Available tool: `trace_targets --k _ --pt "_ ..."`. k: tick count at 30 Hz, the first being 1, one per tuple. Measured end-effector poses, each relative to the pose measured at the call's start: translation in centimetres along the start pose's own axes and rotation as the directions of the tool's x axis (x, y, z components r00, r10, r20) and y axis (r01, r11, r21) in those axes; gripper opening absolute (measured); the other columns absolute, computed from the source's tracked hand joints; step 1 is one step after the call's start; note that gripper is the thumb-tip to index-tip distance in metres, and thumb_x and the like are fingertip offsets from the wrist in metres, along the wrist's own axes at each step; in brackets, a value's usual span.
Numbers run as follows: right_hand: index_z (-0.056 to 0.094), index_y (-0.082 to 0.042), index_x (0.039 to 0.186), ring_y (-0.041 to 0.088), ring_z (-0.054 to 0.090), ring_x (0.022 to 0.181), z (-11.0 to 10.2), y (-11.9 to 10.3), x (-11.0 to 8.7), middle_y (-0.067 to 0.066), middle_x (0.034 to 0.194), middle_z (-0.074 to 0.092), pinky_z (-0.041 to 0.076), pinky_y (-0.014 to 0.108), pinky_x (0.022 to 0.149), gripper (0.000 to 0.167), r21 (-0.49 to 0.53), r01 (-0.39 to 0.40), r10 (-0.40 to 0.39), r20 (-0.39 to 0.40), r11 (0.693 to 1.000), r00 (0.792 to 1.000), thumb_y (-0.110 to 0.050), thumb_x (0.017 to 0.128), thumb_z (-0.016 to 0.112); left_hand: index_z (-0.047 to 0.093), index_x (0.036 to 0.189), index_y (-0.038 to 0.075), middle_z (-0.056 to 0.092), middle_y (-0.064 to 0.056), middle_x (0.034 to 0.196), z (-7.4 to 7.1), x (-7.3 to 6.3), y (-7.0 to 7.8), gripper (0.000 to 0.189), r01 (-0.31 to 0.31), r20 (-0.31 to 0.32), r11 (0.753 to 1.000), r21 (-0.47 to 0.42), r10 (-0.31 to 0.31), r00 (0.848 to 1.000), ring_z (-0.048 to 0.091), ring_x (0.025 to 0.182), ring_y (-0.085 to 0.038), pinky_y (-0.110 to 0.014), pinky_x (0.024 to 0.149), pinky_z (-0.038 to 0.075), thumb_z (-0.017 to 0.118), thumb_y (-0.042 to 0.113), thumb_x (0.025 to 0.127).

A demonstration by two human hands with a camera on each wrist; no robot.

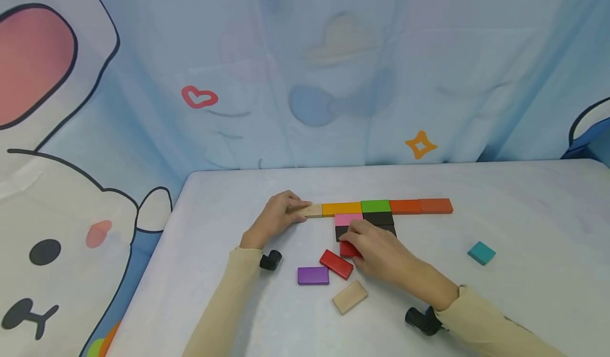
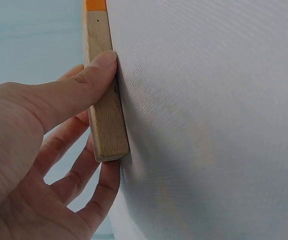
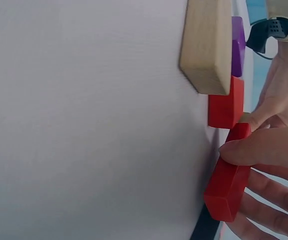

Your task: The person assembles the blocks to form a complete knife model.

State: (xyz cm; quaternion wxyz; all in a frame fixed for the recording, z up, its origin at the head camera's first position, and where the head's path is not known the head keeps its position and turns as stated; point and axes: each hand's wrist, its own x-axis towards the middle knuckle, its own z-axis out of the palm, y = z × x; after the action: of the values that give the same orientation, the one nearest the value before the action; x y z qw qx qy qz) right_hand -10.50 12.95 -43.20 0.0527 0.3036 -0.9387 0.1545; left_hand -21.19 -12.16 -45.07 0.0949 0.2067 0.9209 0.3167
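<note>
My left hand (image 1: 276, 215) pinches a plain wooden block (image 2: 108, 125) at the left end of a row of blocks, its thumb along the block's near side. An orange-yellow block (image 1: 341, 208), a green block (image 1: 375, 206) and two orange-red blocks (image 1: 405, 206) continue the row to the right. Below these lie a pink block (image 1: 348, 219) and black blocks (image 1: 378, 219), partly covered by my right hand (image 1: 381, 248). That hand holds a red block (image 3: 227, 185) between thumb and fingers, tilted in the right wrist view, just below the black blocks.
Nearer me lie a second red block (image 1: 336, 264), a purple block (image 1: 313, 276) and another plain wooden block (image 1: 350, 297). A teal block (image 1: 482, 253) sits apart to the right on the white table (image 1: 538, 304). Behind the table hangs a blue printed curtain (image 1: 267, 134).
</note>
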Motion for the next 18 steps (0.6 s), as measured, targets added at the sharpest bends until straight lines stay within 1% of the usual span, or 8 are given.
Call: trace_targets --k 3,10,18 --pt "0.077 -0.001 0.109 0.020 0.060 0.090 0.35 0.02 0.04 0.008 0.098 0.063 0.062 0.034 0.078 0.037 0.004 -0.004 0.004 -0.001 1.000 1.000 -0.004 0.076 0.093 0.076 0.129 0.009 0.068 -0.008 0.116 0.10 0.07 -0.09 0.038 -0.005 0.001 1.000 0.002 0.005 1.000 0.061 0.111 -0.028 -0.042 0.103 0.051 0.081 0.010 0.092" --pt "0.077 -0.001 0.108 0.022 0.063 0.095 0.85 0.08 0.11 0.008 0.101 0.065 0.063 0.037 0.081 0.035 0.001 0.000 0.000 -0.011 1.000 1.000 -0.005 0.077 0.093 0.076 0.129 0.010 0.068 -0.008 0.117 0.11 0.03 -0.04 0.039 0.018 0.001 1.000 -0.010 -0.018 1.000 0.061 0.111 -0.028 -0.041 0.103 0.051 0.081 0.009 0.091" --pt "0.078 0.001 0.110 0.023 0.064 0.096 0.87 0.03 0.03 0.010 0.102 0.066 0.063 0.037 0.082 0.036 -0.019 0.024 -0.024 -0.019 1.000 1.000 -0.004 0.077 0.092 0.076 0.129 0.010 0.068 -0.009 0.116 0.08 -0.04 0.04 0.038 0.006 -0.004 1.000 -0.013 -0.006 1.000 0.061 0.111 -0.028 -0.042 0.103 0.052 0.081 0.009 0.091"
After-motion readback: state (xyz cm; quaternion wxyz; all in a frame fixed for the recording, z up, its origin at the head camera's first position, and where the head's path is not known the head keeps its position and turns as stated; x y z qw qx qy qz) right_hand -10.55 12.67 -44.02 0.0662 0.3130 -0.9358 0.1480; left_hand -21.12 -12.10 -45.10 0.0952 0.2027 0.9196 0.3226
